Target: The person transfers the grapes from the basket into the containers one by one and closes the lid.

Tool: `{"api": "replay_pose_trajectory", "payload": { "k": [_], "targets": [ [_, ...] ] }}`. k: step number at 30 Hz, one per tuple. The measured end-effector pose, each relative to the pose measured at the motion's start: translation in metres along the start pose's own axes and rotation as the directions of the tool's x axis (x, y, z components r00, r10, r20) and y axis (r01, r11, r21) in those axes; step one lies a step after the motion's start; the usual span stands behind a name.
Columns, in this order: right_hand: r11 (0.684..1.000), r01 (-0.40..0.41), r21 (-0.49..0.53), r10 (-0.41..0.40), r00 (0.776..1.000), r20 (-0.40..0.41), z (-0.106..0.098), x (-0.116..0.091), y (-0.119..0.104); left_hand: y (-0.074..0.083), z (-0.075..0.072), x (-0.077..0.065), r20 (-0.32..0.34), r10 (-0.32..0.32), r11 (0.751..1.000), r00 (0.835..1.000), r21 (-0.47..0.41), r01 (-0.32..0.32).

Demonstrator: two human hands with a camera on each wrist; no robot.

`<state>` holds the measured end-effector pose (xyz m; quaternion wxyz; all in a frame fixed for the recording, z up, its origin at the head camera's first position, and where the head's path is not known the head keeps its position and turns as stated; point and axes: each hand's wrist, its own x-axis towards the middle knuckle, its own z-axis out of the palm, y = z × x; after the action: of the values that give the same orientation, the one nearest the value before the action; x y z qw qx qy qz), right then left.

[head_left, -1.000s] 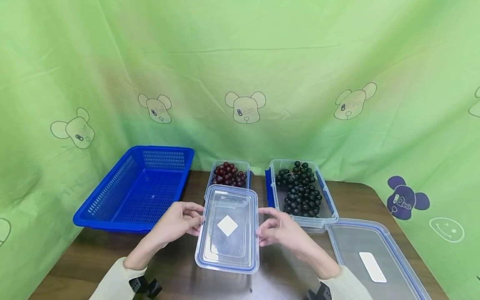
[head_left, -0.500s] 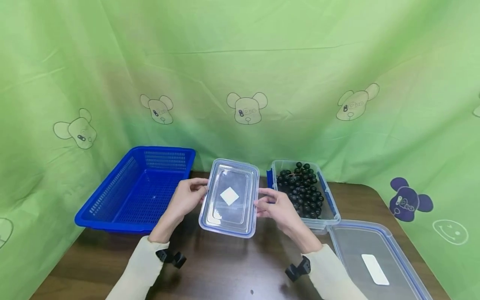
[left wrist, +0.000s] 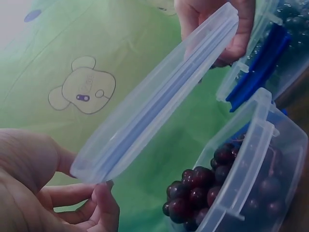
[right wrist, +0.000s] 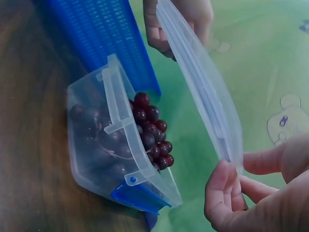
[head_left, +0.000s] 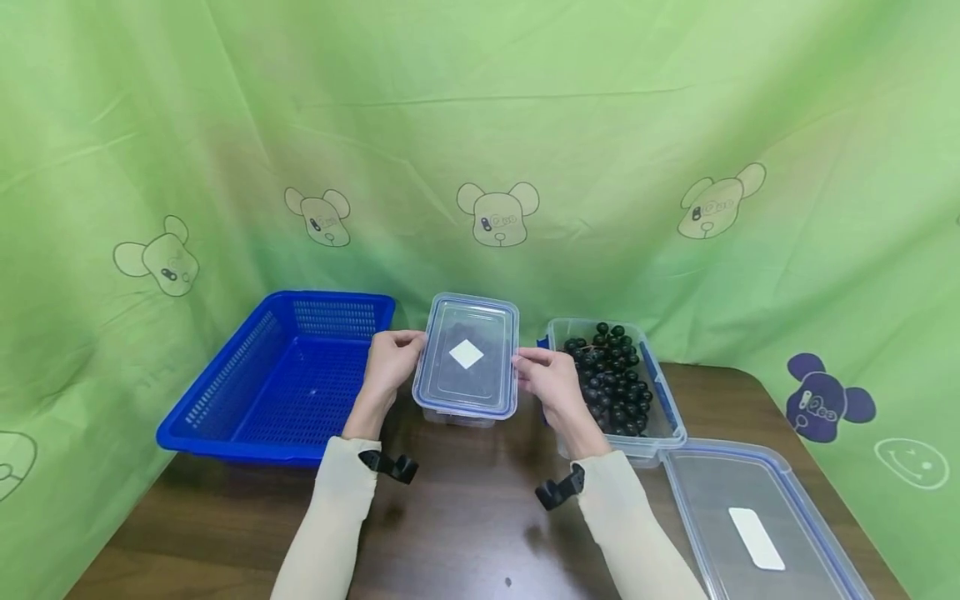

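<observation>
Both hands hold a clear plastic lid (head_left: pixel 480 387) with a white diamond sticker, one at each long side. The left hand (head_left: pixel 392 362) pinches its left edge between thumb and fingers; the right hand (head_left: pixel 551 383) pinches the right edge. In the wrist views the lid hangs above a small clear container (right wrist: pixel 91 150), with a gap between them. Dark red grapes (left wrist: pixel 193 193) fill that container and rise above its rim. From the head view the lid covers nearly all of it, with only the container's front bottom (head_left: pixel 459 419) showing.
A blue perforated basket (head_left: pixel 300 400) stands at the left. Right of the hands is a larger clear container (head_left: pixel 663 417) holding black grapes (head_left: pixel 615 383). A bigger clear lid (head_left: pixel 720 500) with a white label lies at the table's right edge. A green curtain (head_left: pixel 495 125) hangs behind.
Both hands have carried the lid away from the body, from in front of the small container to over it. The red grapes, visible at first, are now covered in the head view.
</observation>
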<state>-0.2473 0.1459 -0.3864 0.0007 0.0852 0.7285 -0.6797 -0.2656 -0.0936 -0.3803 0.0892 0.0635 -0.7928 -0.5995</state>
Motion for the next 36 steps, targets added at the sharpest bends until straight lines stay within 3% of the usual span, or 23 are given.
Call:
{"api": "replay_pose_trajectory", "payload": {
  "k": [6, 13, 22, 25, 29, 36],
  "targets": [
    [0.996, -0.039, 0.079, 0.041, 0.999, -0.025, 0.008, 0.017, -0.003, 0.000, 0.007, 0.016, -0.027, -0.048, 0.999, 0.998, -0.016, 0.048],
    [0.993, -0.079, 0.083, 0.082, 0.996, -0.040, 0.012, 0.032, -0.006, 0.001, 0.011, 0.033, -0.014, -0.075, 0.996, 0.997, 0.053, 0.076],
    [0.985, -0.094, 0.147, 0.100, 0.994, -0.035, 0.013, 0.039, -0.001, -0.001, 0.014, 0.037, -0.014, -0.059, 0.992, 0.998, 0.107, 0.060],
    [0.981, -0.085, 0.172, 0.092, 0.995, -0.032, 0.014, 0.039, -0.001, -0.001, 0.013, 0.034, -0.030, -0.026, 0.991, 0.999, 0.129, 0.030],
    [0.982, -0.023, 0.189, 0.030, 0.999, -0.035, 0.015, 0.037, -0.007, 0.007, 0.009, 0.029, -0.070, 0.069, 0.982, 0.995, 0.181, -0.055],
    [0.981, 0.150, 0.122, -0.133, 0.982, -0.136, 0.015, 0.030, -0.023, 0.028, 0.003, 0.022, -0.118, 0.239, 0.962, 0.964, 0.162, -0.219]
  ]
}}
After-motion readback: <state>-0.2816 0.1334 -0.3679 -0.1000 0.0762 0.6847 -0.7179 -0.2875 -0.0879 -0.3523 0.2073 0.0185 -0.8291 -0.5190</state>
